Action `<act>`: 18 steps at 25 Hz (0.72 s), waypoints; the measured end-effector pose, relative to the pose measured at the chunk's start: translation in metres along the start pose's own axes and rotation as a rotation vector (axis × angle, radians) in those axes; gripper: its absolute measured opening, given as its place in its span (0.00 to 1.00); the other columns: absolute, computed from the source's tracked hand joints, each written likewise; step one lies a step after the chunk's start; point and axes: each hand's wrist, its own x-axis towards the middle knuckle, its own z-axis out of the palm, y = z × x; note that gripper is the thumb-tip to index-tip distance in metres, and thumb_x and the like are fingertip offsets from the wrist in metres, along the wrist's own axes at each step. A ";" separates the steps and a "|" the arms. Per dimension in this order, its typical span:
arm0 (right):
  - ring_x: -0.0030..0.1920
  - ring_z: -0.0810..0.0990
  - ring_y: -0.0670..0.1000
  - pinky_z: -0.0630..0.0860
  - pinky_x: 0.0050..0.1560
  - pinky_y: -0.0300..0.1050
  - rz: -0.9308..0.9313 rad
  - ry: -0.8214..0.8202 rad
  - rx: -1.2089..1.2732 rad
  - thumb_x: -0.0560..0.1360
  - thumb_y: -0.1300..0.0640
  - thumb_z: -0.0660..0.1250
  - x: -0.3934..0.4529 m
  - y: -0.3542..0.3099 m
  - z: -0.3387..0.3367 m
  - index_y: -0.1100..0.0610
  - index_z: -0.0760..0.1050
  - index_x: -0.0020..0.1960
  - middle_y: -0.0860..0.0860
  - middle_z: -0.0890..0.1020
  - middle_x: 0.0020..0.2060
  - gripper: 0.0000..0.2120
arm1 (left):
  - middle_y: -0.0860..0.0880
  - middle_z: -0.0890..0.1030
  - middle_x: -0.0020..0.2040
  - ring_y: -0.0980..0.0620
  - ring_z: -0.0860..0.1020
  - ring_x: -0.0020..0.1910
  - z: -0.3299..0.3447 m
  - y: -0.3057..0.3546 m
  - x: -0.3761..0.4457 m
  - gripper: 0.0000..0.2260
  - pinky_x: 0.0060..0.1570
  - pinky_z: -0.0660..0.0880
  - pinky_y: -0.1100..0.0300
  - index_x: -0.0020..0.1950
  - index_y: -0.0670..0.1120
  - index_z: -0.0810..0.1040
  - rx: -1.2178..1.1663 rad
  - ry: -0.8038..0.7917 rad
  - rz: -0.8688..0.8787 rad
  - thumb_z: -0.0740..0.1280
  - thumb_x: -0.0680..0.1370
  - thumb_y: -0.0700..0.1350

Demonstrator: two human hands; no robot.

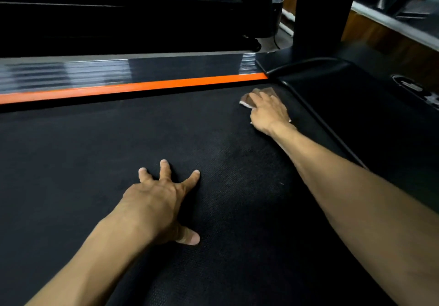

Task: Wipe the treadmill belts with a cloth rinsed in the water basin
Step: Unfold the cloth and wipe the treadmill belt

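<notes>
A: What's nearest?
B: The left hand (158,201), flat on the black treadmill belt (71,163), fingers (164,166) spread and straight, thumb out to the right, holding nothing.

A: And farther out?
B: The right hand (267,110) reaches to the belt's far right corner, pressing a brown cloth (266,91) flat. Its fingers lie straight and close together on top; the cloth pokes out beyond the fingertips and to their left.

A: Beyond that?
B: An orange stripe (142,86) along the side rail (71,72), and a black upright post (320,11).
</notes>
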 end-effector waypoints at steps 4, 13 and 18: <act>0.75 0.63 0.55 0.61 0.73 0.49 -0.273 -0.080 0.233 0.80 0.55 0.61 -0.054 -0.003 -0.005 0.46 0.62 0.77 0.53 0.67 0.75 0.26 | 0.44 0.35 0.78 0.33 0.44 0.77 0.000 0.000 0.000 0.53 0.69 0.67 0.42 0.74 0.68 0.33 0.000 0.008 0.002 0.70 0.65 0.70; 0.76 0.61 0.53 0.56 0.76 0.46 -0.334 -0.094 0.145 0.81 0.60 0.60 -0.004 0.049 -0.011 0.53 0.65 0.76 0.53 0.65 0.76 0.24 | 0.44 0.34 0.78 0.34 0.43 0.77 0.002 0.000 0.000 0.53 0.69 0.67 0.43 0.74 0.68 0.31 0.002 0.023 0.009 0.69 0.66 0.71; 0.68 0.71 0.61 0.70 0.67 0.52 0.217 0.024 0.065 0.77 0.58 0.61 0.045 0.030 -0.011 0.52 0.71 0.67 0.58 0.73 0.68 0.19 | 0.43 0.33 0.78 0.33 0.42 0.77 0.001 0.001 0.004 0.53 0.69 0.66 0.40 0.74 0.67 0.32 -0.014 -0.003 0.011 0.70 0.66 0.70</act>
